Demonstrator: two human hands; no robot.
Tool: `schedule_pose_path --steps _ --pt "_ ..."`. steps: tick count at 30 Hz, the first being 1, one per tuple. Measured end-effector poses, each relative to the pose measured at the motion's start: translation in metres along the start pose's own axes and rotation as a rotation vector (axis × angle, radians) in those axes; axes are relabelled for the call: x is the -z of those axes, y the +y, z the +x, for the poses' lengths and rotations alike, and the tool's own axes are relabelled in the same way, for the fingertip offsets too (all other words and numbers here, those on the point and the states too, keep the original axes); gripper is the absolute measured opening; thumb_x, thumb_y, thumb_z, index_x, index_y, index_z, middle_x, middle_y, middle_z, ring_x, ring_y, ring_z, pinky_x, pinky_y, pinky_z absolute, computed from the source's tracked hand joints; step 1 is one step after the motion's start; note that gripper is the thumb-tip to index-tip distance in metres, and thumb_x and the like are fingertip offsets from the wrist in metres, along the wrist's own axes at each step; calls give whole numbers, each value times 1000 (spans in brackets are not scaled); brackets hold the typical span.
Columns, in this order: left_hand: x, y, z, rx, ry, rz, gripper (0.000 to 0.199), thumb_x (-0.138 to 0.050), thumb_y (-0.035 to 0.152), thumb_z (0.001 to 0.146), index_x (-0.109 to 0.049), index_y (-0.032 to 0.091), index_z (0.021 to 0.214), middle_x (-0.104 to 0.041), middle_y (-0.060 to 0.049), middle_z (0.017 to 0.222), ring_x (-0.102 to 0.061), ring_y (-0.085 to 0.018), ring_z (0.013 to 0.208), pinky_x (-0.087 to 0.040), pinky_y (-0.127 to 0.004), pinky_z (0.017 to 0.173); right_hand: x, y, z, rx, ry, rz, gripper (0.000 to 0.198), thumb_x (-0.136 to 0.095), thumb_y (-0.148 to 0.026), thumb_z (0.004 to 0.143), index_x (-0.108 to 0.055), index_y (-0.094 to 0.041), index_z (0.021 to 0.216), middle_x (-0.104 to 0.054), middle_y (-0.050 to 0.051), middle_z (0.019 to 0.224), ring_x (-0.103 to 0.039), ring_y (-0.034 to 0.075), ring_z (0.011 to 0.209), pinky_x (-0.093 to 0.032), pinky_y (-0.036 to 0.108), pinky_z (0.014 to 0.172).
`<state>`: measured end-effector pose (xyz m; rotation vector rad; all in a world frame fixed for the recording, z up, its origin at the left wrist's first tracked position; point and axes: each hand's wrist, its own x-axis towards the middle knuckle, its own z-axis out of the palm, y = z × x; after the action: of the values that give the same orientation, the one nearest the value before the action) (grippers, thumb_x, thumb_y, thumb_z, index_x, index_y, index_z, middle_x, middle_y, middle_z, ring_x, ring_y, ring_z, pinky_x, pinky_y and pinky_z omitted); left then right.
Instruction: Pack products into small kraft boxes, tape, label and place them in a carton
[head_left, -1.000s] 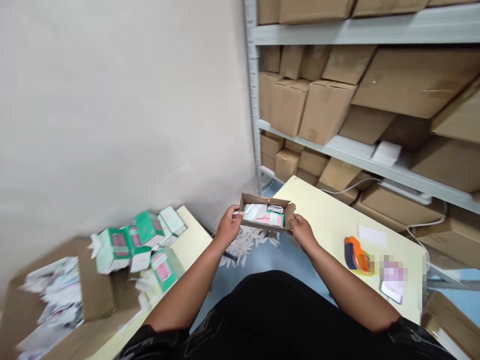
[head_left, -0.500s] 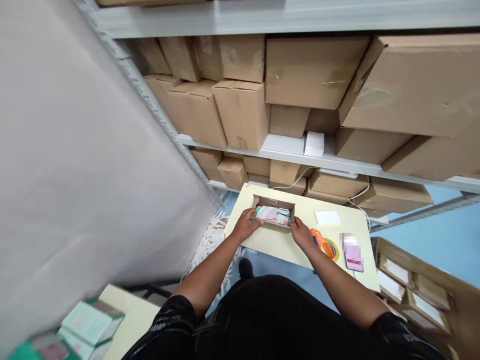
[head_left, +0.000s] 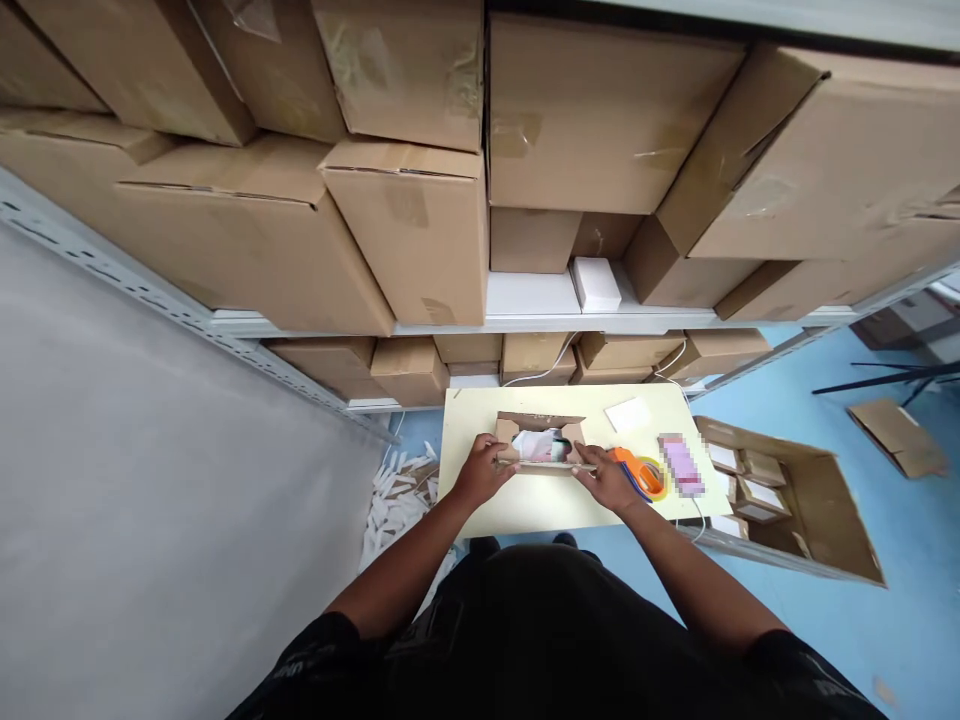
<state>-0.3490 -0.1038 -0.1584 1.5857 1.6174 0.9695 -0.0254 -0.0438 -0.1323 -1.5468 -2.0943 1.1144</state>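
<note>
A small open cardboard box (head_left: 541, 467) sits on the pale yellow table, its flaps partly raised. Inside lie white wrapped contents (head_left: 534, 445) with some green and dark parts; the box ends partly cover them. My left hand (head_left: 482, 470) grips the left end of the box, thumb at the front edge and fingers over the end flap. At the right end, my right hand (head_left: 606, 478) holds the box the same way, fingers bent over its flap. Just right of that hand lie an orange tape dispenser (head_left: 643, 476) and a yellow tape roll (head_left: 663, 480).
On the table (head_left: 480, 515) are a white card (head_left: 627, 414) and a blurred phone (head_left: 682, 466) with a cable. Shelves of cardboard boxes (head_left: 409, 230) rise behind. A large open carton (head_left: 832, 510) holding smaller boxes stands right; white paper scraps (head_left: 394, 505) lie left.
My view has turned, bringing the shelves nearer and more floor at right into sight. Both hands stay on the box, whose end flaps now lean further over the contents.
</note>
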Motion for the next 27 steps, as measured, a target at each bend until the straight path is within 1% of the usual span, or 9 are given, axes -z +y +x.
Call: schedule_pose_path --steps 3,7,9,12,16,19,22,25,27 --pt "7 2 3 8 -16 36 44 -77 45 84 -67 23 122 -54 -10 129 -64 -25 114 -60 -41 95 -8 4 7 -20 66 7 59 -56 -65 93 -69 -25 134 -62 12 133 -63 30 122 -50 46 109" --pt "17 14 26 -11 23 50 94 -86 41 74 -41 24 154 -43 -14 154 -50 -33 140 -51 -47 110 -15 9 17 -29 117 65 56 -57 -64 92 -67 -23 129 -62 12 129 -64 29 117 -52 44 103" --pt "20 22 39 -19 -26 17 99 -82 41 78 -31 25 161 -41 -14 158 -45 -32 145 -50 -46 111 -19 11 21 -66 152 64 55 -61 -61 89 -62 -22 127 -62 11 126 -64 29 113 -54 43 97" --pt "20 31 47 -7 -45 16 74 -73 40 87 -44 23 154 -53 -13 149 -54 -29 137 -53 -45 109 -25 14 24 -149 190 61 59 -67 -59 82 -54 -21 125 -64 9 112 -66 27 96 -55 41 85" --pt "11 26 31 -78 19 144 34 -64 37 95 -69 21 125 -63 -11 132 -56 -28 135 -46 -48 118 -29 10 26 -203 170 73 62 -68 -59 81 -47 -22 126 -64 3 98 -65 24 77 -52 36 70" --pt "-4 18 18 -156 85 237 20 -61 33 98 -73 20 108 -65 -12 127 -50 -30 143 -45 -50 120 -25 4 27 -198 131 49 61 -70 -57 82 -48 -23 128 -66 6 105 -67 25 83 -51 35 71" --pt "-17 17 18 -183 161 371 15 -60 27 98 -73 20 100 -66 -13 123 -49 -31 142 -45 -52 119 -10 8 22 -118 77 0 52 -65 -55 89 -52 -23 128 -69 8 114 -68 26 96 -52 35 79" --pt "-25 23 28 -191 184 527 16 -58 23 98 -73 19 98 -70 -13 118 -54 -32 133 -44 -54 117 15 34 5 -12 128 -201 36 -52 -49 99 -62 -21 118 -69 13 118 -63 30 115 -48 40 96" --pt "-28 25 33 -212 160 614 19 -55 19 98 -74 19 100 -71 -13 120 -58 -32 125 -45 -54 113 29 59 -10 -63 173 -429 35 -51 -47 100 -66 -19 114 -69 17 116 -59 35 120 -42 46 103"
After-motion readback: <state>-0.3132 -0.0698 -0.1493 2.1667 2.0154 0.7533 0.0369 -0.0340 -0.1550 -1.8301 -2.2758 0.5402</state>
